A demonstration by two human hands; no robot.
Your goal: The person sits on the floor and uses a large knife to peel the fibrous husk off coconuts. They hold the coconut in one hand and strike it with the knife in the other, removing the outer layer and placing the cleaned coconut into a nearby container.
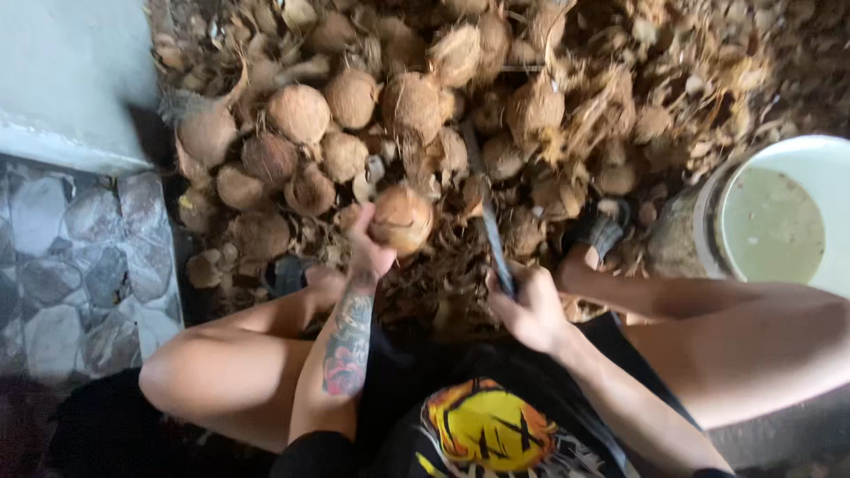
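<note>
Coconut (pixel 403 219) sits clamped in our left hand (pixel 367 252), fingers wrapped under it, held above the husk litter at about 12 o'clock from our knees. Our right hand (pixel 531 310) is closed around the handle of a long blade (pixel 487 226), whose tip points toward 11 o'clock, just beside the coconut. Beyond, a heap of coconuts (pixel 354 115) fills the ground. At 3 o'clock stands a white bucket (pixel 744 155) holding cloudy liquid. At 9 o'clock a stone-patterned floor (pixel 71 257) borders the pile.
</note>
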